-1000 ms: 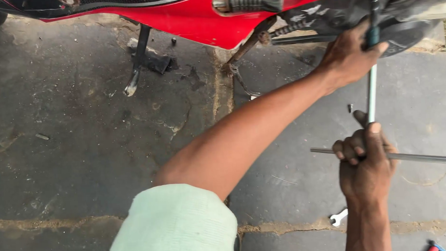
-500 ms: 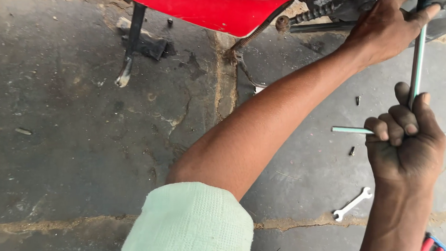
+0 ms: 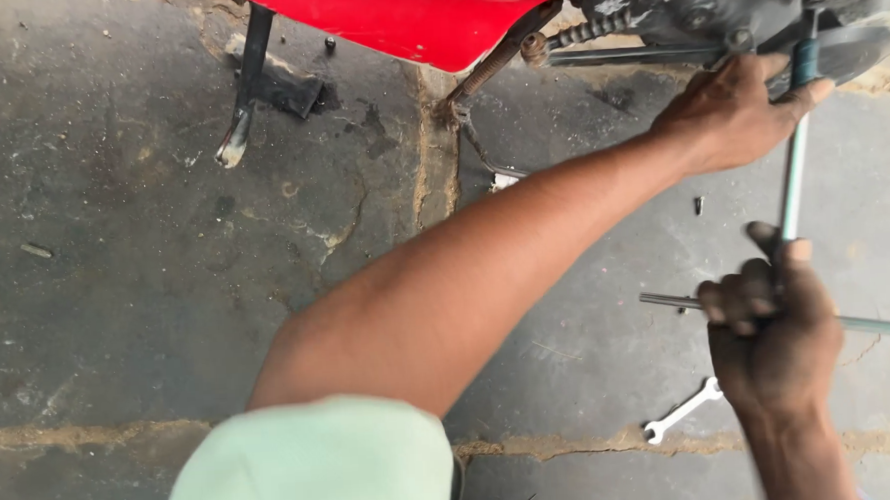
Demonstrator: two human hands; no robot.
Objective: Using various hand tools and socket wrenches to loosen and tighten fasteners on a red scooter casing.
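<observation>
Gripping the long steel T-handle wrench (image 3: 792, 180) at four o'clock, your right hand (image 3: 774, 336) has closed lower on its crossbar while your left hand (image 3: 734, 117) steadies the shaft under the red motorcycle (image 3: 405, 22), suggesting turning continues.

Single head-worn view, looking steeply down from above the person's own arms, facing forward over cracked grey concrete ground (image 3: 147, 293), close to the hands, red motorcycle underside (image 3: 395, 22) cut by the top edge, pale green sleeve (image 3: 314, 466) filling the bottom edge
</observation>
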